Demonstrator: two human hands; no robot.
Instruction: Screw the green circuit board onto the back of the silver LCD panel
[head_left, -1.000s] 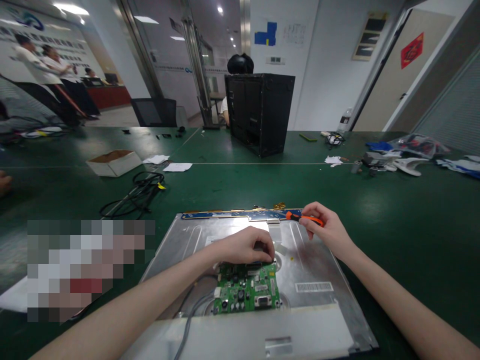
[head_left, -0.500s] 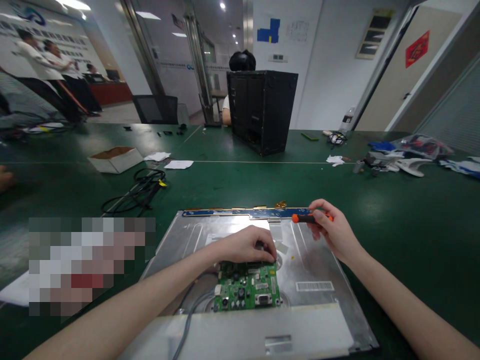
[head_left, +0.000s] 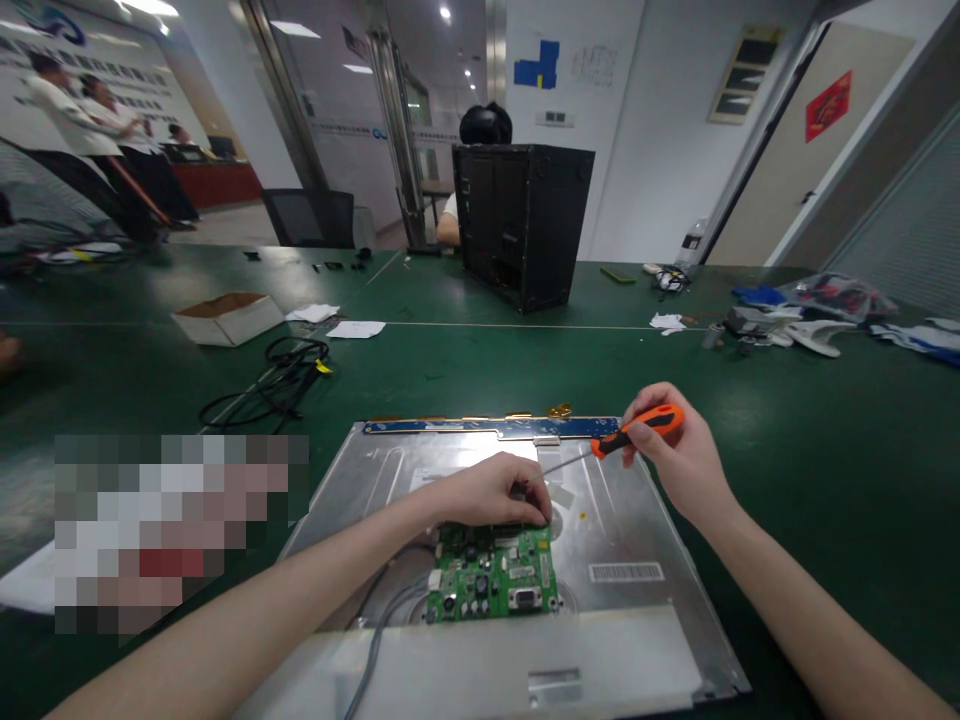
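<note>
My right hand (head_left: 667, 440) grips an orange-and-black screwdriver (head_left: 641, 428) by its handle. The thin shaft slants down and left, and its tip reaches my left hand (head_left: 506, 490), where the fingers hide it. That left hand is closed, with thumb and fingers pinched together at the upper right corner of a green circuit board (head_left: 491, 570). What it pinches, I cannot make out. The board lies on the metal back of a display panel (head_left: 626, 530). A narrow blue circuit strip (head_left: 450, 427) runs along the panel's far edge, and a grey cable (head_left: 379, 640) passes left of the board.
Across the green table (head_left: 435, 370) stands a black computer case (head_left: 525, 225), with a person partly hidden behind it. To the left are coiled black cables (head_left: 281, 385) and an open white box (head_left: 229, 320). Gloves, a plastic bag (head_left: 844, 297) and tools lie far right.
My right hand has turned the screwdriver, so its handle tilts up to the right and its shaft now points at my left hand. The left hand stays in place.
</note>
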